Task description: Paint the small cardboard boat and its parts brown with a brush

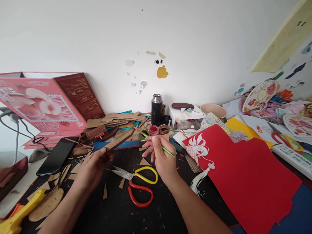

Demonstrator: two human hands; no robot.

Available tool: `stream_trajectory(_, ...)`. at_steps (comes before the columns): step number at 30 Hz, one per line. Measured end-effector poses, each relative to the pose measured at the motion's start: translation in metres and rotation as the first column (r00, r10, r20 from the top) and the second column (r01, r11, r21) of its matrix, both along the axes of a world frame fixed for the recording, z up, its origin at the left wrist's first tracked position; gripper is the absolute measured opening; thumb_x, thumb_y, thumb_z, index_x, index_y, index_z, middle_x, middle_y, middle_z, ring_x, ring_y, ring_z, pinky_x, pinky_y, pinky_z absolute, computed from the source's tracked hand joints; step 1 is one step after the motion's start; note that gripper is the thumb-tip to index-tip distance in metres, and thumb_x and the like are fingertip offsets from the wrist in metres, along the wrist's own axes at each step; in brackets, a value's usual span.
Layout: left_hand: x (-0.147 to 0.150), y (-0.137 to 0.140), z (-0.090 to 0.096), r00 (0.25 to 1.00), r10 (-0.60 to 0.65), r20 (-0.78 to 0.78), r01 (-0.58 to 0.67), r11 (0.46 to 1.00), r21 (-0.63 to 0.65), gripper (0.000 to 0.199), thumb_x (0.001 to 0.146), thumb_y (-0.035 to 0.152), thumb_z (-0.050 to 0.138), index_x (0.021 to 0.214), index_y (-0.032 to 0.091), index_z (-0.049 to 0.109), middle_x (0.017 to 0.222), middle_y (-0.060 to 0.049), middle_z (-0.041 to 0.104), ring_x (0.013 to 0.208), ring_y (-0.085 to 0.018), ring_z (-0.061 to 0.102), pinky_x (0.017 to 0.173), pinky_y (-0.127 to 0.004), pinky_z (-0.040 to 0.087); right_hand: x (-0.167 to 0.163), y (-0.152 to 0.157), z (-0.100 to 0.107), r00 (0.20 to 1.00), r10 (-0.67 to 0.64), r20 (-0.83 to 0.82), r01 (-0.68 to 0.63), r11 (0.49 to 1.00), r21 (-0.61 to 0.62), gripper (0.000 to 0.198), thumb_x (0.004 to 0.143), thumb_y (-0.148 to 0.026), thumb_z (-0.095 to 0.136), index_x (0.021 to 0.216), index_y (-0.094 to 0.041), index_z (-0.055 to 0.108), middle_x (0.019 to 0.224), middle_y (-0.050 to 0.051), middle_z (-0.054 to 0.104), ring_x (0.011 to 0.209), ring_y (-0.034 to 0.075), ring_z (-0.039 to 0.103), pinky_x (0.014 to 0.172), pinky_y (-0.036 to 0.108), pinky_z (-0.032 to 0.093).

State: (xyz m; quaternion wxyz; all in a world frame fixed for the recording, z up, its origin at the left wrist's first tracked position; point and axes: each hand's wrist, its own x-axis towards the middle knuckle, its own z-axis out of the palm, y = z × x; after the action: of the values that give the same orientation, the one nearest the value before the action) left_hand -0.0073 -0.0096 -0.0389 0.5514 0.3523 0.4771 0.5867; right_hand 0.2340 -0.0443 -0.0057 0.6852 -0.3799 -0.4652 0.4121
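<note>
My left hand is closed on the lower end of a narrow cardboard strip, which slants up to the right and has greenish paint near its far end. In my right hand is a slim green paintbrush, its tip end reaching toward a small jar of green paint. Beside that jar stand a jar of red paint and a jar of brown paint. Scissors with one yellow and one red handle lie open on the black tabletop below my hands.
A black phone and a yellow glue gun lie to the left, before a pink box. Stacked cardboard strips and a black thermos stand behind. Red paper with a white tassel covers the right side.
</note>
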Motion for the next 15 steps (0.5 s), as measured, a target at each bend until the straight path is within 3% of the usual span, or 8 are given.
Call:
stream_trajectory(10,0.0011,-0.0021,0.0029,0.999,0.027,-0.024,-0.027,1.0,-0.001,0.052,0.052,0.06,0.106,0.077,0.019,0.086,0.077,-0.005,0.075,0.076,-0.019,0.064,0.069,-0.027,0.056,-0.0039,-0.002,-0.0042,0.996,0.028,0.081,-0.034,0.997,0.075,0.047,0.111,-0.061,0.06,0.098,-0.018,0.075,0.082,0.007,0.08,0.056,0.016,0.078,0.043,0.021,0.05)
stream_trajectory(15,0.0021,-0.0033,0.0054,0.999,0.014,-0.041,-0.014,1.0,-0.012,0.055,0.048,0.063,0.107,0.076,0.019,0.087,0.076,-0.006,0.076,0.075,-0.018,0.064,0.069,-0.027,0.055,-0.0058,-0.0022,-0.0066,0.996,0.028,0.088,-0.035,0.996,0.078,0.045,0.112,-0.057,0.059,0.1,-0.018,0.076,0.082,0.007,0.08,0.055,0.015,0.078,0.043,0.02,0.05)
